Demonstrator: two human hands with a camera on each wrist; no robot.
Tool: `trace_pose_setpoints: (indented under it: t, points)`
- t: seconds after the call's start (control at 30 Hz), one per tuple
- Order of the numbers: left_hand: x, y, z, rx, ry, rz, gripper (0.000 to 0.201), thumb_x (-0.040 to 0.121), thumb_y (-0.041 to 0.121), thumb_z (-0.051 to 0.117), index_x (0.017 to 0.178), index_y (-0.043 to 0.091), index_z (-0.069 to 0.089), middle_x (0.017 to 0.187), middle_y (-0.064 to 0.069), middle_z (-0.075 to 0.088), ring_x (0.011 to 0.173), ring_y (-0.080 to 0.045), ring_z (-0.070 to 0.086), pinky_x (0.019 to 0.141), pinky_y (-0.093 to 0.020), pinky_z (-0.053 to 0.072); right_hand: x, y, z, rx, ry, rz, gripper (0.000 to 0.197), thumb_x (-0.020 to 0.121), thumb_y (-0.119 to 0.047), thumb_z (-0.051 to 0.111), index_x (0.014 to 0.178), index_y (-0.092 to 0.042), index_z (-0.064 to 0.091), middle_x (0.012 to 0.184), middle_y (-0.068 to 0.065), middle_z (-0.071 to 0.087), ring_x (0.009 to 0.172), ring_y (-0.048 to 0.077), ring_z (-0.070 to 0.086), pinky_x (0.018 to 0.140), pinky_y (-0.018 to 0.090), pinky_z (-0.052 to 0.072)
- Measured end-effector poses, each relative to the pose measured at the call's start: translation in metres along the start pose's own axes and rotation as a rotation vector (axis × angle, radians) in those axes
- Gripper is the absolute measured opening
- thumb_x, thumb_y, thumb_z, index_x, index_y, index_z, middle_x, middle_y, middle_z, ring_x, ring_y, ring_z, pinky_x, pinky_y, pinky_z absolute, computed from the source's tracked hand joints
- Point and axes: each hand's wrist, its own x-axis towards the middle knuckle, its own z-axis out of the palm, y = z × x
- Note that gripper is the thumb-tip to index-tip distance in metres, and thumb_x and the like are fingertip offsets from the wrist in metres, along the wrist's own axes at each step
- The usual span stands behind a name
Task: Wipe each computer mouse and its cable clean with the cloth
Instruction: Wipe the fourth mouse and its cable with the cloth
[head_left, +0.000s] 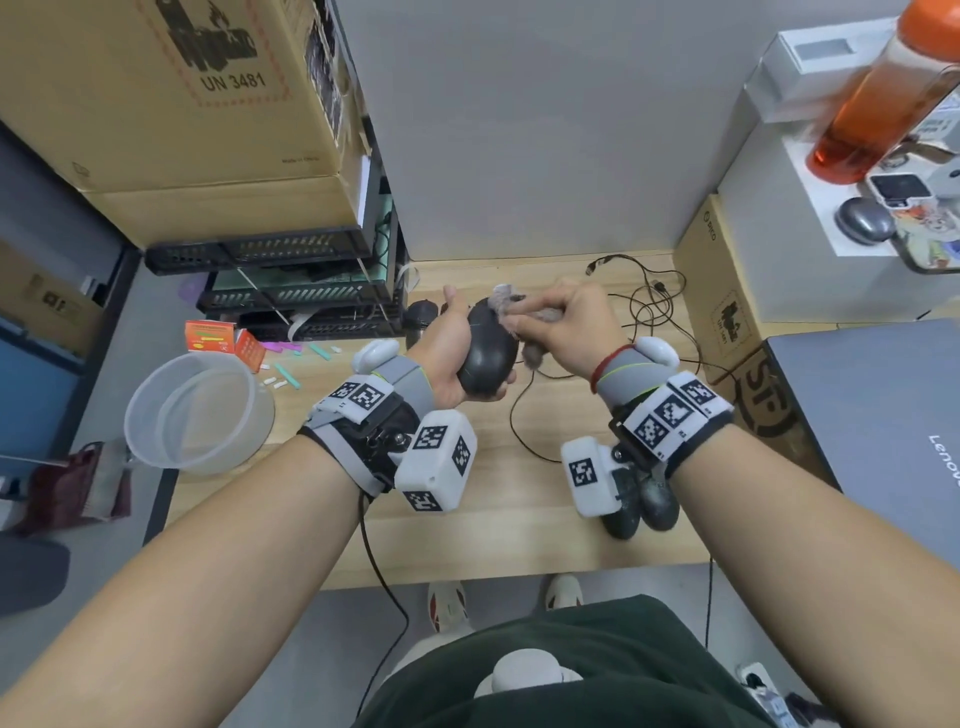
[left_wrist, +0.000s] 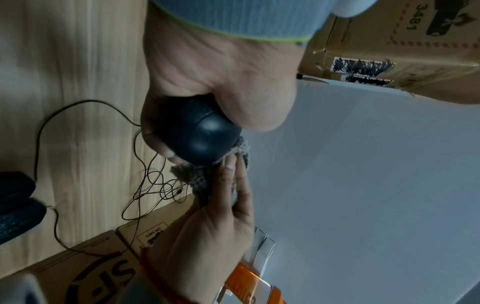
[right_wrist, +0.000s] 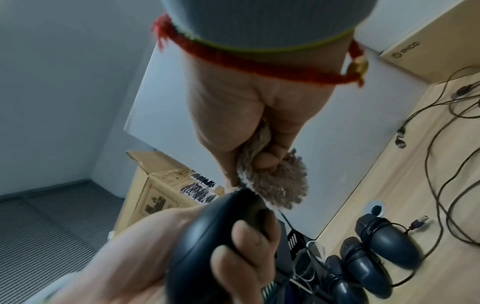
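My left hand (head_left: 451, 340) grips a black computer mouse (head_left: 488, 353) above the wooden desk (head_left: 467, 530), thumb on its far side and fingers curled under it. In the left wrist view the mouse (left_wrist: 200, 131) bulges out of my palm. My right hand (head_left: 545, 317) clutches a fuzzy grey-brown cloth (head_left: 506, 304) and presses it on the front end of the mouse. The right wrist view shows the cloth (right_wrist: 275, 185) bunched in my fingers and touching the mouse (right_wrist: 207, 236). The mouse's thin black cable (head_left: 517, 415) hangs down to the desk.
Two more dark mice (head_left: 641, 506) lie on the desk under my right wrist, another mouse (head_left: 421, 319) behind my left hand. Tangled cables (head_left: 649, 301) lie at the back right. A clear plastic bowl (head_left: 200, 410) stands left, a laptop (head_left: 883, 415) right, cardboard boxes (head_left: 208, 104) behind.
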Motion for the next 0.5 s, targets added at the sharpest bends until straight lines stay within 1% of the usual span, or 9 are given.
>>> trace_pose_setpoints:
  t: [0.03, 0.1, 0.17, 0.23, 0.3, 0.37, 0.4, 0.47, 0.5]
  points:
    - [-0.001, 0.001, 0.001, 0.003, -0.011, 0.002, 0.098, 0.089, 0.082, 0.003, 0.120, 0.012, 0.064, 0.082, -0.016, 0.065, 0.056, -0.026, 0.060, 0.056, -0.030, 0.050, -0.001, -0.002, 0.003, -0.023, -0.011, -0.023, 0.009, 0.073, -0.024, 0.084, 0.077, -0.030, 0.078, 0.088, 0.004, 0.056, 0.062, 0.037, 0.067, 0.068, 0.051, 0.057]
    - [-0.003, 0.002, 0.001, -0.005, -0.009, 0.021, 0.094, 0.090, 0.082, 0.002, 0.103, 0.013, 0.064, 0.077, -0.016, 0.064, 0.055, -0.026, 0.060, 0.059, -0.031, 0.049, -0.008, -0.008, 0.010, -0.103, -0.088, -0.113, 0.017, 0.072, -0.024, 0.085, 0.077, -0.038, 0.076, 0.087, 0.003, 0.056, 0.072, 0.023, 0.065, 0.075, 0.037, 0.054]
    - [-0.005, 0.005, -0.001, -0.042, 0.026, 0.055, 0.081, 0.093, 0.078, 0.007, 0.088, 0.015, 0.057, 0.066, -0.009, 0.066, 0.053, -0.026, 0.065, 0.065, -0.038, 0.051, -0.020, -0.016, 0.016, -0.119, -0.232, -0.180, 0.020, 0.072, -0.018, 0.086, 0.080, -0.034, 0.076, 0.084, 0.005, 0.054, 0.069, 0.018, 0.063, 0.069, 0.031, 0.055]
    - [-0.006, 0.007, -0.005, -0.036, 0.042, 0.070, 0.078, 0.096, 0.076, 0.011, 0.089, 0.014, 0.057, 0.064, -0.007, 0.067, 0.055, -0.025, 0.066, 0.068, -0.039, 0.052, -0.021, -0.018, 0.016, -0.108, -0.330, -0.169, 0.017, 0.072, -0.016, 0.086, 0.080, -0.028, 0.077, 0.082, 0.004, 0.055, 0.064, 0.021, 0.066, 0.062, 0.034, 0.058]
    - [-0.010, 0.006, -0.004, 0.003, 0.018, 0.056, 0.083, 0.093, 0.080, 0.009, 0.097, 0.015, 0.060, 0.072, -0.009, 0.065, 0.057, -0.024, 0.061, 0.063, -0.033, 0.050, -0.010, -0.013, 0.011, -0.084, -0.253, -0.108, 0.018, 0.073, -0.020, 0.085, 0.088, -0.024, 0.076, 0.079, 0.002, 0.064, 0.064, 0.020, 0.068, 0.066, 0.037, 0.058]
    - [-0.012, 0.005, 0.000, 0.065, -0.009, 0.056, 0.089, 0.090, 0.083, 0.006, 0.106, 0.018, 0.064, 0.080, -0.014, 0.066, 0.059, -0.027, 0.060, 0.060, -0.032, 0.051, 0.006, -0.005, 0.003, -0.106, -0.089, -0.029, 0.039, 0.074, -0.032, 0.081, 0.109, -0.025, 0.067, 0.085, 0.001, 0.068, 0.073, 0.017, 0.069, 0.077, 0.037, 0.056]
    - [-0.013, 0.004, 0.002, 0.085, -0.029, 0.060, 0.090, 0.089, 0.084, 0.004, 0.106, 0.019, 0.065, 0.083, -0.015, 0.066, 0.060, -0.028, 0.061, 0.059, -0.033, 0.052, 0.011, -0.002, 0.001, -0.131, -0.044, -0.007, 0.045, 0.076, -0.036, 0.078, 0.116, -0.023, 0.063, 0.087, 0.000, 0.068, 0.076, 0.018, 0.069, 0.079, 0.038, 0.055]
    - [-0.015, 0.004, 0.006, 0.070, -0.078, 0.062, 0.098, 0.086, 0.085, 0.000, 0.109, 0.018, 0.067, 0.087, -0.017, 0.063, 0.063, -0.027, 0.060, 0.060, -0.035, 0.053, 0.013, -0.004, 0.004, -0.150, -0.083, -0.009, 0.033, 0.084, -0.032, 0.073, 0.113, -0.020, 0.066, 0.085, -0.005, 0.067, 0.072, 0.017, 0.066, 0.073, 0.036, 0.053]
    - [-0.013, 0.005, 0.007, 0.039, -0.108, 0.061, 0.102, 0.084, 0.086, -0.003, 0.110, 0.018, 0.068, 0.087, -0.017, 0.062, 0.064, -0.026, 0.058, 0.062, -0.036, 0.052, 0.011, -0.007, 0.006, -0.196, -0.114, -0.048, 0.024, 0.087, -0.032, 0.070, 0.109, -0.023, 0.069, 0.086, -0.006, 0.067, 0.075, 0.015, 0.064, 0.074, 0.035, 0.051]
